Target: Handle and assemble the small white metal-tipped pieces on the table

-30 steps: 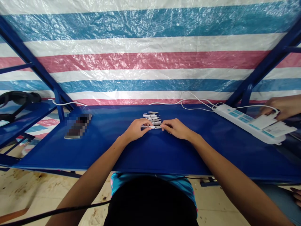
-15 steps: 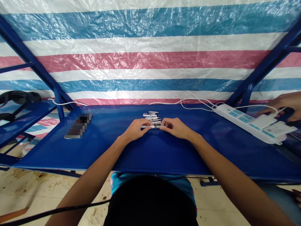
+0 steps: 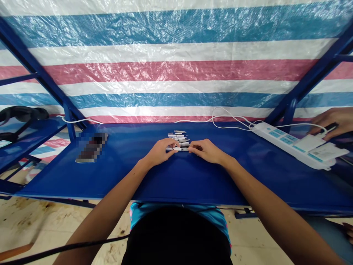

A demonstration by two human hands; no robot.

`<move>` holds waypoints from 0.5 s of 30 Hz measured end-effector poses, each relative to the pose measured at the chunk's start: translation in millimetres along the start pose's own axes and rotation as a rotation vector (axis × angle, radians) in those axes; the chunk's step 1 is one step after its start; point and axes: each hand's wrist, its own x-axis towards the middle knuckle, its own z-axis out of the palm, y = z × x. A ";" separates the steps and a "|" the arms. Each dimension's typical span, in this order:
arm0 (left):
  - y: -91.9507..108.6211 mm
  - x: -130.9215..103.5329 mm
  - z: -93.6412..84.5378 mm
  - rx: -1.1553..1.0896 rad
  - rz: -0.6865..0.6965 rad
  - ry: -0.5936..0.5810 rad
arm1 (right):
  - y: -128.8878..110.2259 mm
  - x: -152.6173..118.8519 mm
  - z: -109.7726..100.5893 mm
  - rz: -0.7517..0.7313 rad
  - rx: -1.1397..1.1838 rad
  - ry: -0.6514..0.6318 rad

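A white pen (image 3: 182,149) lies crosswise at the near side of a small pile of pens. My left hand (image 3: 162,150) is closed on its left part, thumb in front and fingers behind. At its right end, my right hand (image 3: 205,150) pinches it between thumb and fingers. Just beyond, several white and grey pens (image 3: 180,139) lie roughly side by side on the blue table (image 3: 187,180); my fingers hide parts of the closest ones.
A phone-like object (image 3: 92,148), pixelated, lies at left. On the right sits a white power strip (image 3: 289,143) with plugged-in adapters and a white cable (image 3: 234,117). Another person's hand (image 3: 335,121) holds a dark item beside it. Headphones (image 3: 22,114) rest at far left.
My hands stay almost in place on the pen, with slight finger shifts. The other person's hand at the right has moved a little, and the dark item in it has turned.
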 end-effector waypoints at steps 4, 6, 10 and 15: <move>-1.8 0.1 1.1 0.021 -0.003 -0.005 | 2.6 -0.4 1.2 0.001 0.008 0.029; -1.7 0.6 1.4 0.025 -0.009 -0.009 | 3.5 -0.7 1.4 0.009 0.024 0.035; -0.4 1.1 1.1 0.014 -0.020 -0.011 | 2.6 -0.7 0.8 0.016 0.033 0.054; 0.4 1.1 1.6 -0.009 -0.025 -0.007 | -1.0 -0.8 -0.8 -0.002 0.017 0.025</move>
